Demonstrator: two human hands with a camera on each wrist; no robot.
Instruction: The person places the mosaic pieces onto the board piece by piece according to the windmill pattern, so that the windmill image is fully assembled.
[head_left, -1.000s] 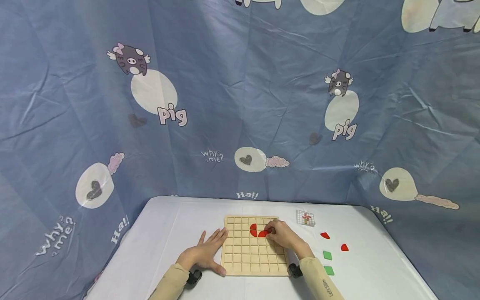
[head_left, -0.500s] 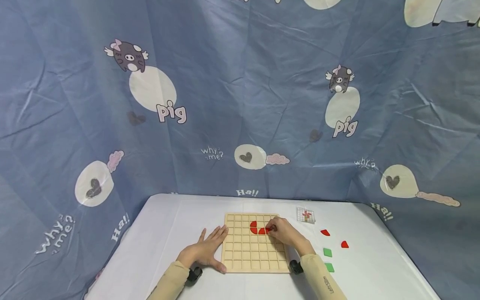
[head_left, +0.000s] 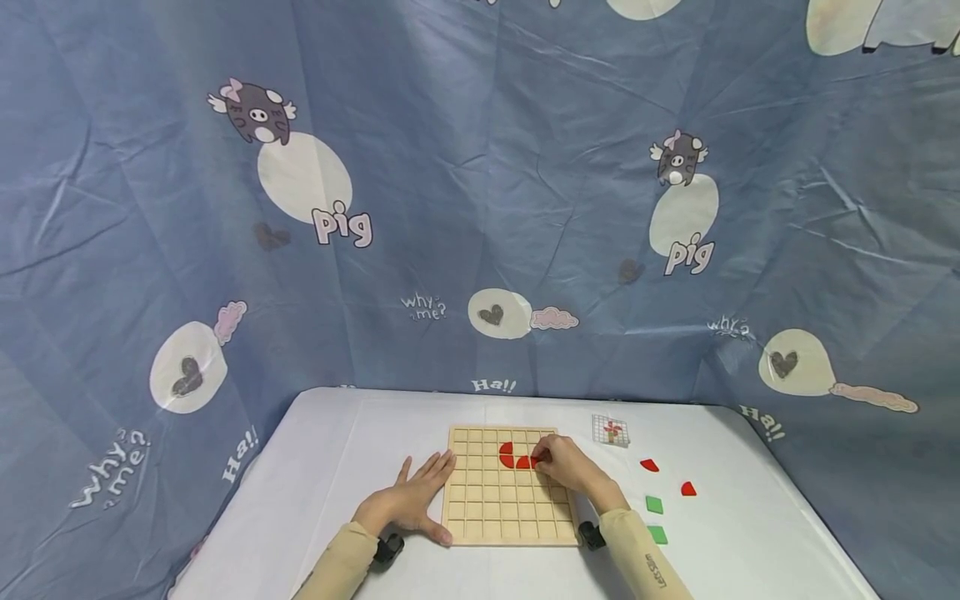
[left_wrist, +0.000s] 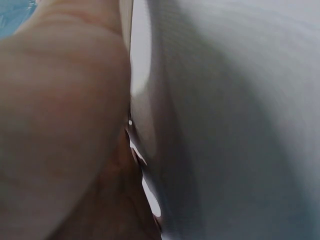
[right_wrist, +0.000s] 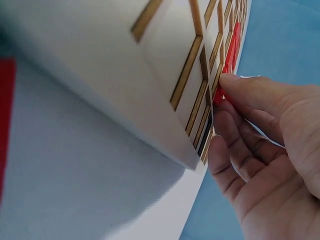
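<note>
A square wooden grid board (head_left: 492,504) lies on the white table. My left hand (head_left: 408,502) rests at its left edge with the fingers spread, thumb by the near corner. Over the board's upper right, my right hand (head_left: 564,463) pinches a red quarter-circle tile (head_left: 535,462) between thumb and fingers, low at a grid cell. The fingertips partly hide that tile; the right wrist view shows the thumb (right_wrist: 245,87) against its red edge (right_wrist: 218,94). Beside it in the grid lie more red tiles (head_left: 507,461), one of them (head_left: 523,463) directly to its left.
Right of the board are two loose red tiles (head_left: 649,465) (head_left: 688,489) and two green square tiles (head_left: 654,505) (head_left: 657,535). A small pattern card (head_left: 611,430) with a red pinwheel drawing lies behind them. A blue printed curtain (head_left: 420,208) surrounds the table.
The right hand's red tile has come down level with its left neighbour, in line with the grid row. The left hand stays put. The head view has shifted slightly.
</note>
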